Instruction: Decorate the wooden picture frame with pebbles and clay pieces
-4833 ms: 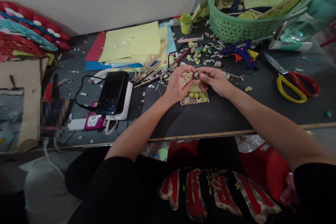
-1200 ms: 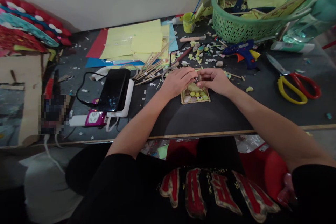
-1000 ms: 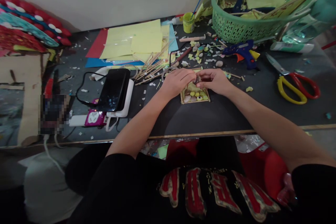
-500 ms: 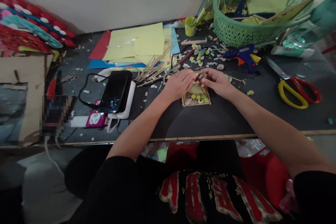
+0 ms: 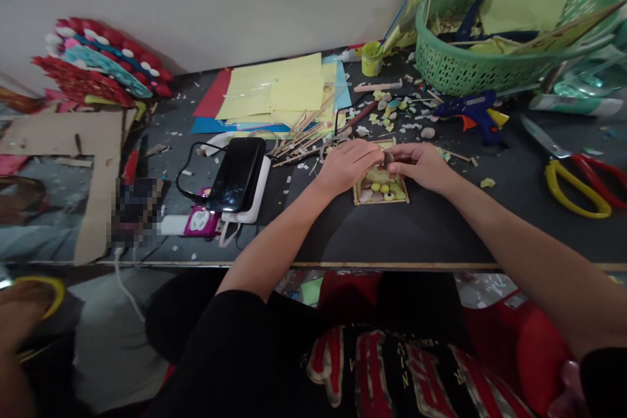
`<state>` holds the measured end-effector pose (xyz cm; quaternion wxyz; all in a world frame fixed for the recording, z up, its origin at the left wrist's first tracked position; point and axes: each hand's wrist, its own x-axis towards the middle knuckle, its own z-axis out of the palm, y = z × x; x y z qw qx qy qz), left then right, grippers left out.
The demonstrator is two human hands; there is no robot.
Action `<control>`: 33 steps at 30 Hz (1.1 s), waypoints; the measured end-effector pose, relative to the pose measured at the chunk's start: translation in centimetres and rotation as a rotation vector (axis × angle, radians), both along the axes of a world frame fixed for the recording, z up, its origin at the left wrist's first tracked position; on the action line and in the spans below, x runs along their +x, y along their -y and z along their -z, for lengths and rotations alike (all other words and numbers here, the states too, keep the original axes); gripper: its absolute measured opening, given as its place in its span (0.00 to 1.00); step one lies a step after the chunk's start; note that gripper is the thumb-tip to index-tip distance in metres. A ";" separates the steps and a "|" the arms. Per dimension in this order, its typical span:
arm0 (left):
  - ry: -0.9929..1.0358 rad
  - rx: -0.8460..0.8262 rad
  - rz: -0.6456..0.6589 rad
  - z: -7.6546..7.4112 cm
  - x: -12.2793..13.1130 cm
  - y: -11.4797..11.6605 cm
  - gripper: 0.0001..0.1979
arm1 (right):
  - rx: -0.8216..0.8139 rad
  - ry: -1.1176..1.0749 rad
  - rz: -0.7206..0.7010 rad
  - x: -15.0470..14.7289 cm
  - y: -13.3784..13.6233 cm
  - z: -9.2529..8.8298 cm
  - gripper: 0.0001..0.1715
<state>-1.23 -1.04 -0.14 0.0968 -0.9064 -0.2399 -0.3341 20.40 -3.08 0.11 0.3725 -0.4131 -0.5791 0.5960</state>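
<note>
A small square craft frame (image 5: 381, 191) with a row of painted pebbles along its near edge lies on the dark table (image 5: 416, 228). My left hand (image 5: 349, 164) rests over its left side, fingers curled. My right hand (image 5: 422, 164) is over its right side and pinches a small dark pebble (image 5: 388, 158) between thumb and fingers. The fingertips of both hands meet at the pebble above the frame. The frame's upper part is hidden under my hands.
A phone (image 5: 238, 174) lies on a white power bank at left with a cable. Wooden sticks (image 5: 304, 132) and yellow paper sheets (image 5: 274, 88) lie behind. A blue glue gun (image 5: 471, 112), scissors (image 5: 578, 170), a green basket (image 5: 494, 55) and loose pebbles (image 5: 392, 108) are at right.
My hands have stayed over the frame, working the small pebble between the fingertips. The view has shifted left and up, so everything sits further right in the frame.
</note>
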 end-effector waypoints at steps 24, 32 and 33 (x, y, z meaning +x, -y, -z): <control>0.033 -0.085 -0.058 -0.4 -0.1 -0.4 0.08 | 0.100 0.038 0.002 0.3 -0.6 0.0 0.26; 0.223 -0.224 -0.425 1.1 -1.4 -2.4 0.19 | 0.280 0.282 0.047 2.2 -0.9 -0.6 0.27; 0.191 -0.239 -0.414 1.2 -1.5 -2.5 0.18 | 0.297 0.335 0.026 2.4 -1.0 -0.8 0.25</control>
